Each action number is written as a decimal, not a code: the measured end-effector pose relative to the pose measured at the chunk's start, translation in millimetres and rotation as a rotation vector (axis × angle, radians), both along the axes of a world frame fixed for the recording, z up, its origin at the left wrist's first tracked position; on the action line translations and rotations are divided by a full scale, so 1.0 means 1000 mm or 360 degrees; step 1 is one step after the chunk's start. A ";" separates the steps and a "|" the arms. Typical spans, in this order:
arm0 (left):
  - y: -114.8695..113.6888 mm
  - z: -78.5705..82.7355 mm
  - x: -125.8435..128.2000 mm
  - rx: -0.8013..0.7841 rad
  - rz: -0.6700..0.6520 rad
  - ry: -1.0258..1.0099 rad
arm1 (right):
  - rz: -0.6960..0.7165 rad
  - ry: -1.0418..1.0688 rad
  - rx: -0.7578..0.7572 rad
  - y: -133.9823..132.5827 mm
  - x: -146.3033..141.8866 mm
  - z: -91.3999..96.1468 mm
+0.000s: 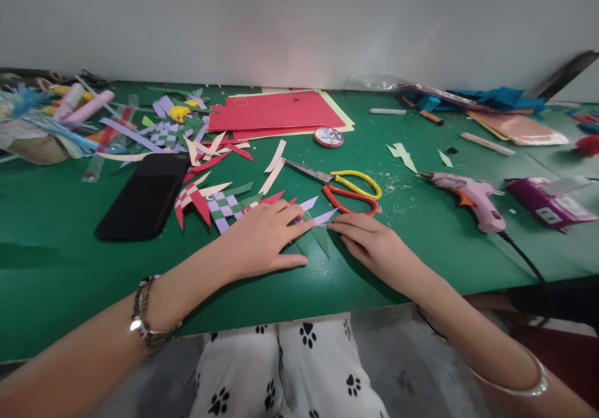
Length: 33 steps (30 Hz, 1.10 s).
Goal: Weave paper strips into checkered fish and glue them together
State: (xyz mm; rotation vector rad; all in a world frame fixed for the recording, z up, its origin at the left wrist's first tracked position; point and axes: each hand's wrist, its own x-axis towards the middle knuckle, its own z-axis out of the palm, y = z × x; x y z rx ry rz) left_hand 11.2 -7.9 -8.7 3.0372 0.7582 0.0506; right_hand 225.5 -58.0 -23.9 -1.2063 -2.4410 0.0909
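Palm down, my left hand (276,234) lies over a woven paper fish, its fingers stretched out and spread. Beneath it most of the fish is hidden; purple strip ends (326,217) and green strip ends (320,242) stick out to the right. My right hand (377,243) rests just right of these ends, fingers closed together at the tip of a thin white strand (321,225). Left of my left hand lie a purple-and-green woven paper fish (222,207) with a round eye and a red-and-cream one (189,196). Scissors (349,184) with yellow and red handles lie just beyond my hands.
A black phone (145,196) lies left. Red paper sheets (281,111) and a round tin (328,136) are at the back. A pink glue gun (468,196) with a cord and a purple box (550,203) sit right. Paper scraps (163,134) crowd the back left.
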 end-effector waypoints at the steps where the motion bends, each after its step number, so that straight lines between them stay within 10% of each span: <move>1: 0.000 0.000 0.000 -0.0005 0.0004 0.0005 | -0.0001 0.0001 -0.0003 0.000 0.000 0.000; 33: -0.004 -0.003 -0.008 -0.0030 -0.0050 -0.0120 | -0.0182 0.0213 -0.0219 -0.004 0.004 0.005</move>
